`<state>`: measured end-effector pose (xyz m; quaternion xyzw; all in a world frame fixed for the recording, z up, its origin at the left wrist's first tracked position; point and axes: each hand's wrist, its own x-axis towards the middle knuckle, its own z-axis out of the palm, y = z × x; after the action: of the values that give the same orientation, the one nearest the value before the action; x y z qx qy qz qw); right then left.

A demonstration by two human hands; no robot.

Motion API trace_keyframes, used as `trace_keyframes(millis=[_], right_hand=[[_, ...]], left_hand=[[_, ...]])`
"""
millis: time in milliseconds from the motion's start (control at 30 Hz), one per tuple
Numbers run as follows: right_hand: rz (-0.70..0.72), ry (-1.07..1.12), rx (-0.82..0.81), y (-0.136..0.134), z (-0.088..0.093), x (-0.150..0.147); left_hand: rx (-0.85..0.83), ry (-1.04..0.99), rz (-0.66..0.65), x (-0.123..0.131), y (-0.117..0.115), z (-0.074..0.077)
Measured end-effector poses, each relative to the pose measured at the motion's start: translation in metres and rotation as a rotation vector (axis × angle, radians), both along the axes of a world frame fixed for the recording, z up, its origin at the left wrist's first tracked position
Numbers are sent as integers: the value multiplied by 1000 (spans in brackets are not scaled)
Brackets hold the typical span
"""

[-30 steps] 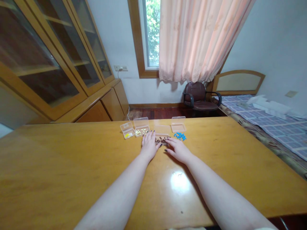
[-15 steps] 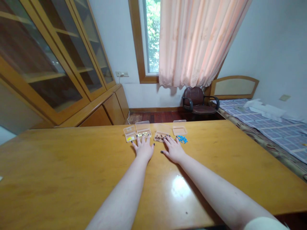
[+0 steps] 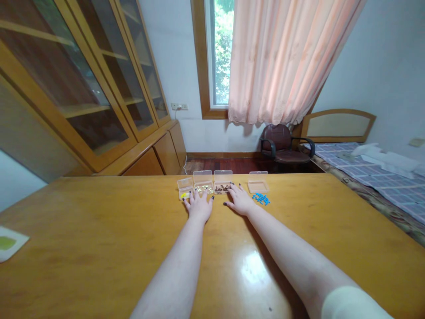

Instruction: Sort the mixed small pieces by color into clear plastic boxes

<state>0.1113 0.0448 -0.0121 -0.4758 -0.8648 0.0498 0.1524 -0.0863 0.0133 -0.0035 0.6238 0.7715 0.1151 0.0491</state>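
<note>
My left hand (image 3: pixel 199 207) lies with spread fingers on the table (image 3: pixel 116 239), its fingertips at the near edges of a clear box with yellow pieces (image 3: pixel 185 195) and a clear box with pale pieces (image 3: pixel 203 188). Fingers apart, my right hand (image 3: pixel 241 200) rests with its fingertips by the right side of a clear box with dark brown pieces (image 3: pixel 222 188). Small blue pieces (image 3: pixel 261 198) lie loose on the table, right of that hand. Behind them stands a clear box (image 3: pixel 258 186) with its lid up and no pieces visible inside.
At the table's left edge lies a white item with a green patch (image 3: pixel 9 243). Beyond the table are a brown chair (image 3: pixel 282 144), a bed (image 3: pixel 372 173) on the right and a glass-fronted cabinet (image 3: pixel 99 150) on the left.
The camera view has shifted left, bringing the white and green item into sight. The lid of the box with brown pieces now shows upright. My right hand sits slightly farther from the blue pieces.
</note>
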Motion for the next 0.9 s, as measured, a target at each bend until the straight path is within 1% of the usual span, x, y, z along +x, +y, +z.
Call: trace_keyframes(millis=[200,300,400,500,600,633,700,767,900], right_hand=[[105,10,-5,12,-4,-7],[84,22,12,7,-3,-4],[15,46,50,-2,2,18],[-33,66,127,-9,7,60],[-150,66,170,-9,9,107],[-185,60,168,-8,8,119],[-193,49,141,-6,6,136],[-178,47,98,-5,1,144],[-137,78,35,-7,-8,148]], left_hand=[[12,13,95,4,-6,5],[15,10,121,5,-8,3],[64,37,127,8,-9,2],[187,63,98,14,-10,5],[306,46,7,24,-13,9],[320,37,-39,28,-14,10],[309,28,-153,37,-18,10],[275,35,-274,45,-24,9],[198,40,-480,56,-36,7]])
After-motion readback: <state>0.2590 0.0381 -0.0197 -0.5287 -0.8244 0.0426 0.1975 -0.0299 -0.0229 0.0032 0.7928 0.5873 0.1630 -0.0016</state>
